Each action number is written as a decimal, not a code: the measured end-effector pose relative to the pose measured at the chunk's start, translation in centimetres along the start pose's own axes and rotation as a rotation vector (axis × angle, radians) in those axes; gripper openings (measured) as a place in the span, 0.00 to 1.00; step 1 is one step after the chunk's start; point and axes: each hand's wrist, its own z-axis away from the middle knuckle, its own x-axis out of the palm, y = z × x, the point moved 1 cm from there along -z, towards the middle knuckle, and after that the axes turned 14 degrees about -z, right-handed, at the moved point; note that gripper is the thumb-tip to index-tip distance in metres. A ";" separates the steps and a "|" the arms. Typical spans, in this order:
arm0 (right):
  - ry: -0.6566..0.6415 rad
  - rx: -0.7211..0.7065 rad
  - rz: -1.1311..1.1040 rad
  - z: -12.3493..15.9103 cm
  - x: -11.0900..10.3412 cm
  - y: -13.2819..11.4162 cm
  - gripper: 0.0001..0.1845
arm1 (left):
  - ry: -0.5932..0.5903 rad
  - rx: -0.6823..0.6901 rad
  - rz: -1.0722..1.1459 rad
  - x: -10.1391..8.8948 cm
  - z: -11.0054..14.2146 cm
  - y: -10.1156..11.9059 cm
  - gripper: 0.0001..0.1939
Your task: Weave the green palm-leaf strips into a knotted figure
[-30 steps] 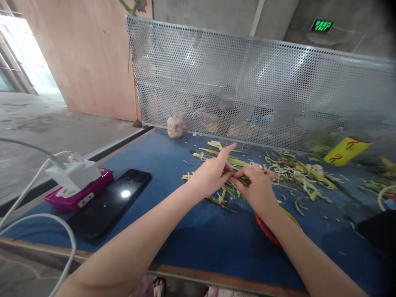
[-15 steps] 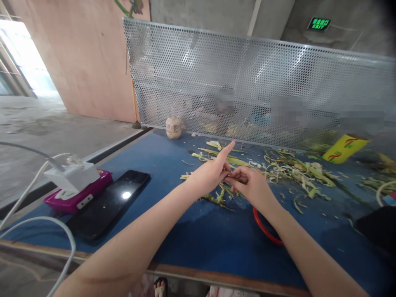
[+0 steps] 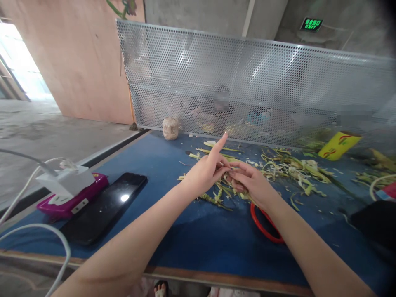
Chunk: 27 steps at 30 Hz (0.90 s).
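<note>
My left hand (image 3: 206, 171) is above the blue table with its thumb and lower fingers pinched and its index finger stretched up and forward. My right hand (image 3: 252, 181) meets it from the right, also pinching, fingertips touching the left hand's. A thin green plant stalk (image 3: 248, 196) shows in part under my right palm; the fingers hide most of what they pinch. Green and yellow plant strips (image 3: 216, 202) lie beneath and behind the hands. Below my right wrist is a round, red-rimmed object (image 3: 261, 227), partly covered by the forearm.
A black phone (image 3: 102, 210) and a purple power strip (image 3: 93, 187) with a white charger and cables lie left. Behind stands a perforated metal screen (image 3: 198, 74), with a whitish lump (image 3: 170, 128) before it. More shreds (image 3: 297, 169) and a yellow packet (image 3: 339, 145) lie right.
My view has turned slightly right, so the scene shifts left. The fingers of my right hand have drawn closer to my left hand's, and the stalk under the right palm shows less.
</note>
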 end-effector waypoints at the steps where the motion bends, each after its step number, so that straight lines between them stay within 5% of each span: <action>1: 0.014 -0.018 -0.005 0.0 0.0 0.0 0.14 | 0.010 0.001 -0.002 0.0 0.0 0.1 0.37; 13: 0.161 -0.144 0.050 -0.3 -0.3 0.3 0.12 | 0.023 0.040 -0.126 -0.1 0.0 0.5 0.35; 27: 0.118 -0.163 0.180 -0.4 -0.3 0.3 0.13 | -0.080 -0.016 -0.044 -0.6 -0.2 0.3 0.37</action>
